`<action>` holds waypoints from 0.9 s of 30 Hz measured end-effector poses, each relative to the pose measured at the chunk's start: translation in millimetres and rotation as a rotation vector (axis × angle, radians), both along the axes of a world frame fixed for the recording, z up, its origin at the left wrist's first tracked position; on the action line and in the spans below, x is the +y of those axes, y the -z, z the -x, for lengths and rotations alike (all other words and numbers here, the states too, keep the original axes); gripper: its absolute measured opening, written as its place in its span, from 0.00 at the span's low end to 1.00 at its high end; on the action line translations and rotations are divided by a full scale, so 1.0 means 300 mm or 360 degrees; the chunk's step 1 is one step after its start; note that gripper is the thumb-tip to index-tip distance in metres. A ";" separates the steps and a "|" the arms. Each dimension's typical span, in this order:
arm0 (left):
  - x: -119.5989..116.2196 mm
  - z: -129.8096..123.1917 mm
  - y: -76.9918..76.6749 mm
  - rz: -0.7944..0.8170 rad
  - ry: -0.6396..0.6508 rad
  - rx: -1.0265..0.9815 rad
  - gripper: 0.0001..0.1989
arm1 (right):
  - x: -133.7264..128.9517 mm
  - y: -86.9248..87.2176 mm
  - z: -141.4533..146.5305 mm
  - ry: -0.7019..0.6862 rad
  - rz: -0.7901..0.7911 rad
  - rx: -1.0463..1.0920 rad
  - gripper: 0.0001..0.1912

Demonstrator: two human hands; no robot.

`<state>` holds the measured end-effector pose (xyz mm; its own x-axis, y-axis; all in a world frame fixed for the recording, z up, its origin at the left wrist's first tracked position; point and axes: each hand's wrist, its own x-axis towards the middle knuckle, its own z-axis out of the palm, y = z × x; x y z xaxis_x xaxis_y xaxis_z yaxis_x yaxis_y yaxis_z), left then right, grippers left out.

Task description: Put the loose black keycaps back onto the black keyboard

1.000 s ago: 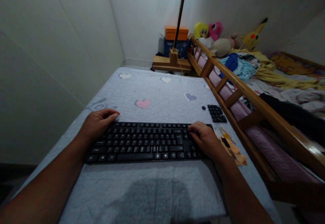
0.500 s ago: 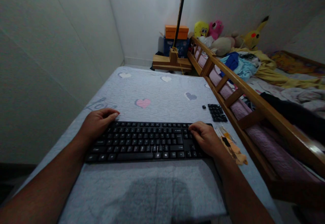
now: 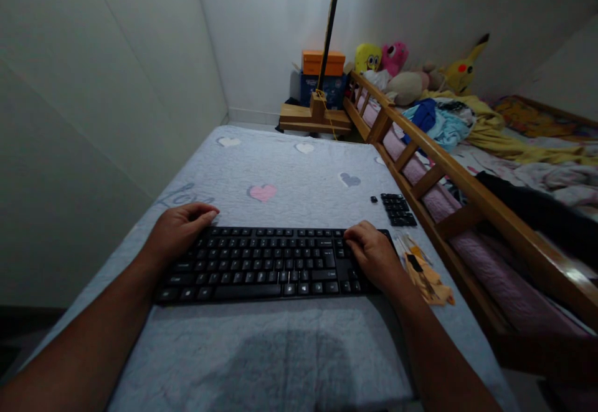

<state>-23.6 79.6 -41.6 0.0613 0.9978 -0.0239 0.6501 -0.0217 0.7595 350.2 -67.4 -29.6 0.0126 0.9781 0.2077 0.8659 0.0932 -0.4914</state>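
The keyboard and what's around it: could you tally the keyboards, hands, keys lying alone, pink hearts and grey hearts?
Keyboard: 1
Hands: 2 (left hand, right hand)
Lone key: 1
Pink heart: 1
Grey heart: 1
Total: 6
The key block is left out: its pieces are too small to count surely.

The keyboard (image 3: pixel 256 263) was plastic with a soft sheen, the loose keys (image 3: pixel 398 210) shiny plastic. The cover (image 3: pixel 303 172) was matt, quilted cloth; the bed rail (image 3: pixel 448 161), smooth, glossy wood; the stuffed toys (image 3: pixel 407 86), fuzzy-looking plush.
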 end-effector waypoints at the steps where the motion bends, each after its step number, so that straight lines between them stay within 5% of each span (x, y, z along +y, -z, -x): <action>1: -0.001 -0.001 -0.001 -0.0007 0.0000 0.0004 0.23 | 0.001 0.000 -0.002 -0.0007 -0.0001 0.0009 0.09; 27: -0.001 0.002 0.006 -0.0019 -0.0006 -0.0015 0.22 | -0.010 -0.007 -0.030 -0.0095 0.0011 0.0089 0.10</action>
